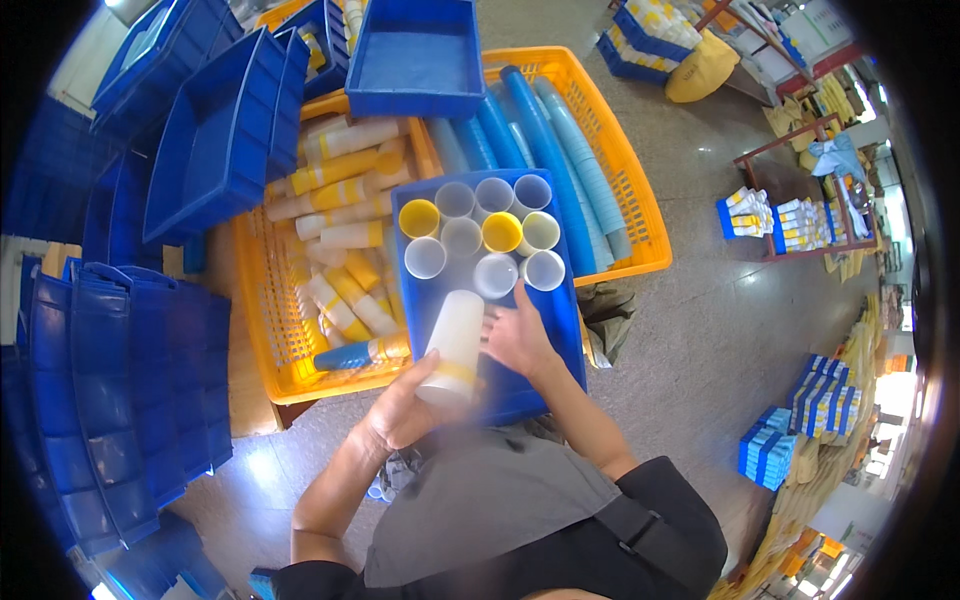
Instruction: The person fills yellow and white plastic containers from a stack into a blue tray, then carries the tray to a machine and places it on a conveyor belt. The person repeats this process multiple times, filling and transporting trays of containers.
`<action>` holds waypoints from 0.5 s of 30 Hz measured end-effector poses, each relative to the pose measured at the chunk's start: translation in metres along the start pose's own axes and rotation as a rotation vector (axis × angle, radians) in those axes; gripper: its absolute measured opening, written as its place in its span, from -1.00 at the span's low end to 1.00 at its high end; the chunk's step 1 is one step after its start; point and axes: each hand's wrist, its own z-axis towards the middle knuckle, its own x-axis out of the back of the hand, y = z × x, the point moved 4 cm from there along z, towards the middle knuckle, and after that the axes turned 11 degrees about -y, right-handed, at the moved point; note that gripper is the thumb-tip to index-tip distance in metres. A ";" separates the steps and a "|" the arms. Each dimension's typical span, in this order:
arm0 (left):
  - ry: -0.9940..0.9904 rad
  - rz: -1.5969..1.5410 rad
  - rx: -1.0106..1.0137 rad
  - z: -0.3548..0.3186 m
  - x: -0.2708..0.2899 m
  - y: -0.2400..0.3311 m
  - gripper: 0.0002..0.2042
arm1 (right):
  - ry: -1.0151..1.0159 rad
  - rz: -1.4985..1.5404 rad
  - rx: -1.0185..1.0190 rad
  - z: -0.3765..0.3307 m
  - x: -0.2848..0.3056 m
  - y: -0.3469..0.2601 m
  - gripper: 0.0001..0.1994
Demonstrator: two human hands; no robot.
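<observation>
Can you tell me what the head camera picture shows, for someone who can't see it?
A person's left hand holds a white tube over a blue tray of upright tubes, while the right hand rests inside it. Orange baskets of tubes lie behind.

white tube motion-blurred; left hand fingers hidden behind

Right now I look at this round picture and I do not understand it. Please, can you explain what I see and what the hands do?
A camera worn on a person's head looks down through a very wide lens, so straight edges bend. No machine is here, only two bare hands. The left hand holds a white tube with a yellow band. The right hand rests inside a blue tray, beside upright tubes with open ends. Behind lies an orange basket full of similar tubes, and stacked blue bins stand at the left.
</observation>
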 end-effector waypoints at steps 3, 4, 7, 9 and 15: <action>0.028 -0.060 -0.046 0.001 0.000 -0.001 -0.42 | -0.077 0.042 -0.118 -0.007 -0.011 0.013 -0.44; 0.039 -0.081 -0.052 0.001 0.000 -0.002 -0.42 | -0.111 -0.110 -0.102 -0.006 -0.016 0.016 -0.44; 0.066 -0.081 -0.081 -0.003 0.002 -0.003 -0.43 | -0.069 -0.186 -0.060 0.014 -0.021 0.020 -0.46; 0.058 -0.039 -0.072 -0.007 0.004 -0.004 -0.43 | 0.081 -0.017 -0.026 0.028 -0.013 0.017 -0.47; 0.005 0.053 -0.051 -0.013 0.013 -0.017 -0.34 | -0.029 -0.045 -0.118 -0.003 -0.020 0.029 -0.46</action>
